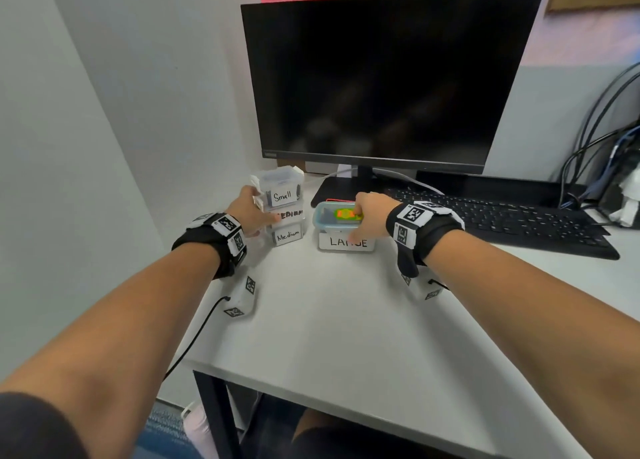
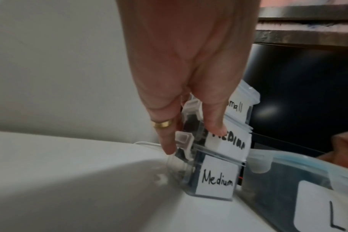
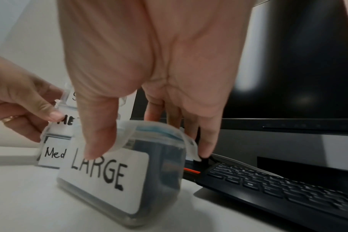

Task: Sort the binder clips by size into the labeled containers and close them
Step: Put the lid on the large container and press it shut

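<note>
Both forearms reach forward, left hand (image 1: 250,210) and right hand (image 1: 369,214) with fingers (image 3: 206,141) pointing downward, thumbs apart.

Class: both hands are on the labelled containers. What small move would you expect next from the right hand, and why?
Probably press down the front flap of the LARGE container: the right hand grips its lid, thumb over that flap, which looks still raised.

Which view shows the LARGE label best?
Right wrist: the LARGE label reads whole and close, the right hand's thumb just above it. Head view: thumb hides its middle letters. Left wrist: cut off at the frame edge.
</note>
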